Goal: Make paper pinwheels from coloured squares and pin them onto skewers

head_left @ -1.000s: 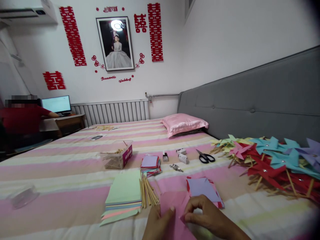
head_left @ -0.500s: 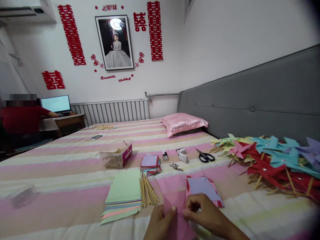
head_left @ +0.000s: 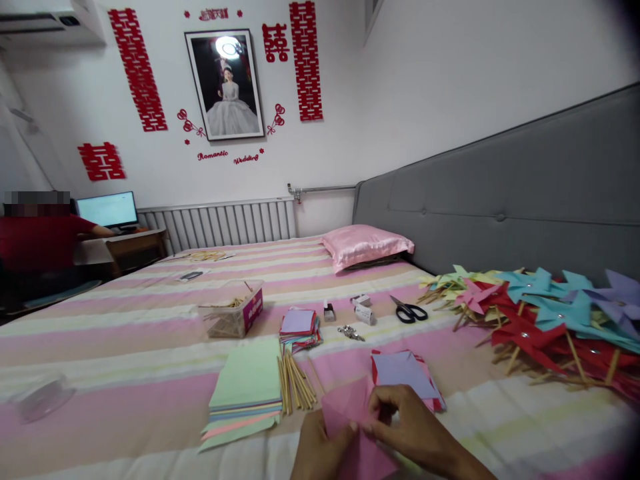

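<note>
Pink paper (head_left: 350, 413) pinched by left hand (head_left: 320, 453), right hand (head_left: 407, 427); wooden sticks (head_left: 296, 381), purple-topped stack (head_left: 406, 375) just beside.

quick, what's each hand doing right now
Left hand: closed on the pink paper, thumb on top.
Right hand: fingertips pinching the same pink paper at its middle.
</note>
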`<state>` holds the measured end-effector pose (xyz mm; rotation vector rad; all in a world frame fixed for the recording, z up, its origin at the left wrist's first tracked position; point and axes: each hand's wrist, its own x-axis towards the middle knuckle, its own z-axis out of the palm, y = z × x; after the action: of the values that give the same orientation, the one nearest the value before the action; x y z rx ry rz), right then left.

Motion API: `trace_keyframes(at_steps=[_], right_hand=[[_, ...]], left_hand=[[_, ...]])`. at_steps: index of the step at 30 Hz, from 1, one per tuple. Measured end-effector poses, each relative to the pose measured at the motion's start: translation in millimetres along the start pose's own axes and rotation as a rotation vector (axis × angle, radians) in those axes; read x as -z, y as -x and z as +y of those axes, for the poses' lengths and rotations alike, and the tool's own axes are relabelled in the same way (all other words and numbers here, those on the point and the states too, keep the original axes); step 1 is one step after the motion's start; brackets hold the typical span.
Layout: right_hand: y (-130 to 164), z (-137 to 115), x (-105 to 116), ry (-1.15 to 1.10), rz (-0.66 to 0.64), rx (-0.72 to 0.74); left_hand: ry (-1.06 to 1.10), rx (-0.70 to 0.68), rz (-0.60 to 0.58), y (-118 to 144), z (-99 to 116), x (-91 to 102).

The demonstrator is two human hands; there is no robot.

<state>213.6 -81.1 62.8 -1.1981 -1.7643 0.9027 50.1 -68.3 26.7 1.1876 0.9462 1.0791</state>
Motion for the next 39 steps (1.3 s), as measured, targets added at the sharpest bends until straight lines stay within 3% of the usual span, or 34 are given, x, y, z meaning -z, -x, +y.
trace_keyframes(at_steps=[4, 9, 18, 21, 25, 31, 34, 39], right_hand=[[-0.7, -6.3, 1.7, -0.012, 0.048, 0.028], [-1.7, -1.8, -4.6, -0.200, 0.105, 0.070], [-4.5, 6.2, -11.1, -0.309, 0.154, 0.029], [-5.3, 7.6, -13.1, -0.312, 0.169, 0.032], [-6.9, 10.2, -16.6, -0.300, 0.284, 0.048], [-2.6, 9.1, -8.3, -0.082, 0.437, 0.077], [1.9, 5.6, -5.3, 0.034, 0.368, 0.119], [8.6, -4.8, -10.0, 0.094, 0.049, 0.170]], left_hand=[[0.039, -0.029, 0.027, -0.4, 2.7, -2.2], [0.103, -0.007, 0.057, 0.7, 8.2, -5.4], [0.126, 0.022, 0.105, 2.6, 10.7, -7.4], [0.115, 0.017, 0.140, 1.9, 10.1, -7.7], [0.107, 0.047, 0.238, -1.1, 6.1, -3.6], [0.205, 0.148, 0.369, -2.1, 9.8, 6.7], [0.287, 0.178, 0.411, 0.9, 20.3, 9.1], [0.398, 0.189, 0.392, 5.3, 33.8, 8.7]])
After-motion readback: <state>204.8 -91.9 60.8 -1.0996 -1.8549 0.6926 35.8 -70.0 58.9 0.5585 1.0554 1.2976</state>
